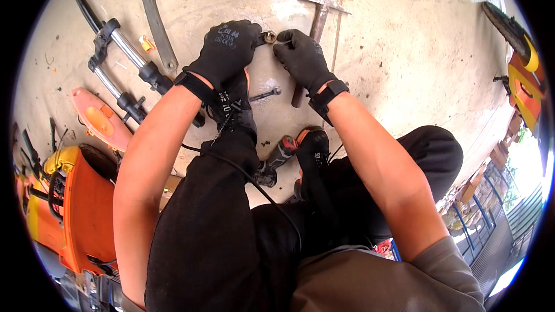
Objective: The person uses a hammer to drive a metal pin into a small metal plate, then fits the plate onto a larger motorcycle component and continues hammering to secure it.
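Observation:
My left hand [230, 46], in a black work glove, is closed around a small dark part whose round, brass-coloured ring end [270, 37] sticks out toward the right. Most of that part is hidden in the fist, so its kind is unclear. Against the ring's right side, my gloved right hand [302, 56] has its thumb and fingers pinched together; whether anything small is between them cannot be seen. Just behind the right hand lies a hammer [319, 17] with a rusty handle. A small open-end wrench [266, 94] lies on the floor below the hands.
An adjustable wrench [155, 20] and a pair of fork tubes [124, 46] lie at the left. Beside them are an orange-pink plastic panel [98, 117] and large orange bodywork [87, 214]. A red-and-black power tool [280, 159] rests between my feet. Yellow-and-black parts [525, 84] stand far right.

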